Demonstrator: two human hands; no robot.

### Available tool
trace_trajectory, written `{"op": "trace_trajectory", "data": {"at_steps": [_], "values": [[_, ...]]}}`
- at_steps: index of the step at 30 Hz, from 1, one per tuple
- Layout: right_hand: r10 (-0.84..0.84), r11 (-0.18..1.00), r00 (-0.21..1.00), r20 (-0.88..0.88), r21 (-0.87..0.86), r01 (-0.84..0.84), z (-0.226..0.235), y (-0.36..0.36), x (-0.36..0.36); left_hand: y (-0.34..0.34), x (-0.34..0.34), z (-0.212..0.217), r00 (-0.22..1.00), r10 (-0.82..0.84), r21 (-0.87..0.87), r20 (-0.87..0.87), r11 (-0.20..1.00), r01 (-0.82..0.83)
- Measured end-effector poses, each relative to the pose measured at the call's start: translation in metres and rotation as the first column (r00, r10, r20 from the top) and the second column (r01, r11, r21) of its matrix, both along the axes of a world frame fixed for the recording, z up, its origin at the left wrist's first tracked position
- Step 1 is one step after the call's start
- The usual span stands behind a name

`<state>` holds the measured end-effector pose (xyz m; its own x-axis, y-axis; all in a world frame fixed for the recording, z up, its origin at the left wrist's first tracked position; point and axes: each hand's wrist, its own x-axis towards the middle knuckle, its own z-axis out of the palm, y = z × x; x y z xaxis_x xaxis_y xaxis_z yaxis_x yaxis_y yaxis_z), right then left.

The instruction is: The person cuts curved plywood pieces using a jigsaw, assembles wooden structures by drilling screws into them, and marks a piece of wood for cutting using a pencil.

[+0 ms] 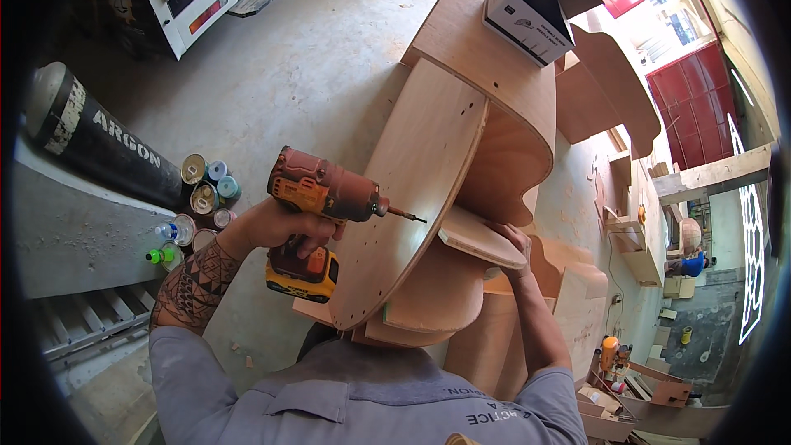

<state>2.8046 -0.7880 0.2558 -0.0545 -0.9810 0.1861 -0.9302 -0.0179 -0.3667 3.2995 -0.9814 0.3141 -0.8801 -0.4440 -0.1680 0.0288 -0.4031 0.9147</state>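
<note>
My left hand is wrapped round the grip of a cordless impact driver, orange-brown with a yellow battery at its base. The driver's bit points right, over a curved plywood panel with small dark holes along its edges; whether the tip touches the wood I cannot tell. On the far side of that panel, my right hand grips the outer edge of a small rounded plywood shelf, its fingers partly hidden. More rounded plywood pieces sit below the shelf, close to my chest.
An open cardboard box stands on the plywood top at the far end. Several cans and a dark gas cylinder are at left, with a parked vehicle behind. Curved plywood parts and a distant person are at right.
</note>
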Motion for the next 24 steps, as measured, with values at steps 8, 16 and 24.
{"op": "trace_trajectory", "data": {"at_steps": [8, 16, 24], "values": [[-0.006, 1.0, 1.0, 0.013, 0.004, 0.006, -0.003, 0.0, -0.004, 0.005, -0.006, 0.005, 1.0, 0.011, -0.024, -0.003, 1.0, -0.011], [0.018, 1.0, 1.0, 0.007, -0.023, -0.018, -0.004, 0.001, -0.004, 0.005, -0.009, 0.004, 1.0, 0.008, -0.02, 0.006, 1.0, -0.008], [-0.006, 1.0, 0.999, 0.032, 0.002, 0.006, -0.005, 0.001, -0.002, 0.007, -0.013, 0.002, 1.0, -0.011, -0.01, 0.026, 1.0, 0.012]]}}
